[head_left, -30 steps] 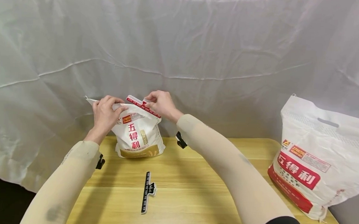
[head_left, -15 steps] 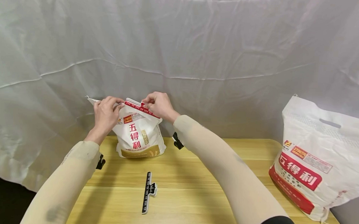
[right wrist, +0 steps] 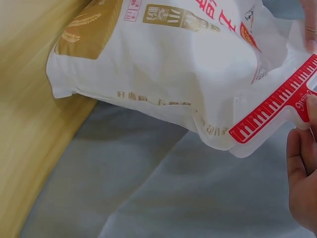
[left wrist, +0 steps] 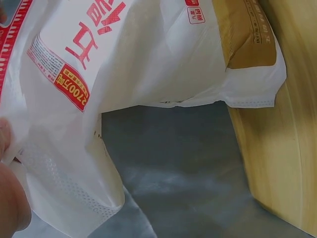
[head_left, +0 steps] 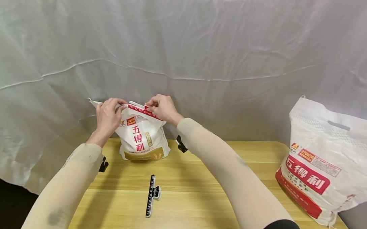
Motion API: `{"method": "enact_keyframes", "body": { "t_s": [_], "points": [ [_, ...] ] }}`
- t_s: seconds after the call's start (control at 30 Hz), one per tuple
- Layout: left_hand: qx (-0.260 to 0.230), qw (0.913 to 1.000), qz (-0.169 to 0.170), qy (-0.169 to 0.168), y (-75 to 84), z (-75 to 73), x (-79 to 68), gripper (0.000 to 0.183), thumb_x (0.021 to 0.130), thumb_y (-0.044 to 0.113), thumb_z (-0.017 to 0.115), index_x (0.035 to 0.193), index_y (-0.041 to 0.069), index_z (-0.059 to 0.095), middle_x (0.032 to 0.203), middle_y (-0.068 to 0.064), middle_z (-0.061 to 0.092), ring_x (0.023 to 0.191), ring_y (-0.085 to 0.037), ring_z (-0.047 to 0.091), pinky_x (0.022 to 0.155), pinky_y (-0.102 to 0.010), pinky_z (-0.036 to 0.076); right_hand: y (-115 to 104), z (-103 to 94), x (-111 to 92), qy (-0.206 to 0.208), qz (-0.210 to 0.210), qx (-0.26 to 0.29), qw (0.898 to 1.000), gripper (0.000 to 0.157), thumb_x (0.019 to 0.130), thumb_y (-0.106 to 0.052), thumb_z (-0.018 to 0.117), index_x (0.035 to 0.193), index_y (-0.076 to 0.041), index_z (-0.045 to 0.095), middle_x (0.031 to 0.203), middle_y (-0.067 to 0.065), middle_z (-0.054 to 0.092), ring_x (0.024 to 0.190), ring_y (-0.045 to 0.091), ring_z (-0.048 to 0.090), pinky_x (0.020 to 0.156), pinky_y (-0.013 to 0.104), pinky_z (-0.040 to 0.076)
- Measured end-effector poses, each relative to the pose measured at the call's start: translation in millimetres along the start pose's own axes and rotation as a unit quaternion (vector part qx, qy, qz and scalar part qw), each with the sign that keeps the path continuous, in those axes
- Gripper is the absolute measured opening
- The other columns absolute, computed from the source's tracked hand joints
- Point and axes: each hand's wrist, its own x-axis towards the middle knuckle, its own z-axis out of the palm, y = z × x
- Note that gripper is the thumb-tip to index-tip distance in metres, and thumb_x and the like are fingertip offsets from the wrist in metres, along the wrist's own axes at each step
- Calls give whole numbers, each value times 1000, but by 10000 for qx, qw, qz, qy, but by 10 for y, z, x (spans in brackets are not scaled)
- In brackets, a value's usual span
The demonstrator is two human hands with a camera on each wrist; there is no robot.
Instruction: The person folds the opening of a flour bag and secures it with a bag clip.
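A white flour bag (head_left: 153,137) with red lettering and a gold base band stands at the back left of the table. My left hand (head_left: 107,115) pinches its top edge left of centre, beside a long red bag clip (head_left: 136,108). My right hand (head_left: 165,108) pinches that clip at its middle grip. In the right wrist view the clip's toothed red bar (right wrist: 272,106) lies slantwise across the bag's folded top corner, its white back bar showing behind. The bag's left upper corner droops free in the left wrist view, below the thumb (left wrist: 14,198).
A black bag clip (head_left: 151,196) lies on the wooden table (head_left: 196,182) in front of the bag. A second, larger flour bag (head_left: 315,159) with a handle slot stands at the right edge. A grey cloth (head_left: 203,54) hangs behind the table.
My right hand has brought the red clip slightly down and left, onto the bag's top edge. The left hand keeps its hold, its thumb drawn in a little.
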Motion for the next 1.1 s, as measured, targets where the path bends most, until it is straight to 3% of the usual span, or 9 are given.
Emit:
{"method": "enact_keyframes", "body": {
  "t_s": [0.43, 0.83, 1.1],
  "points": [
    [-89, 9999, 65, 30, 12, 24, 1, 9, 102, 12, 66, 107, 6, 71, 109, -17, 71, 106, -39, 61, 106, -55, 32, 102, 112, -31, -2, 65, 152, 9999, 7, 94, -9, 78, 98, -12, 83, 100, 2, 74, 89, 14, 69, 77, 18, 51],
    [-213, 9982, 496, 243, 54, 68, 32, 7, 101, 8, 66, 101, 5, 72, 103, -17, 73, 100, -38, 61, 100, -54, 34, 132, 150, -41, -142, 245, 211, 9994, 6, 93, -11, 79, 98, -10, 82, 104, 3, 74, 92, 13, 71, 78, 15, 51],
    [-213, 9991, 279, 244, 13, 44, 23, 7, 100, 10, 68, 103, 6, 73, 106, -14, 72, 100, -36, 60, 101, -54, 32, 120, 132, -28, -209, 298, 267, 9990, 24, 90, -15, 84, 113, -11, 79, 107, 2, 69, 99, 13, 67, 86, 19, 52]
  ]
}}
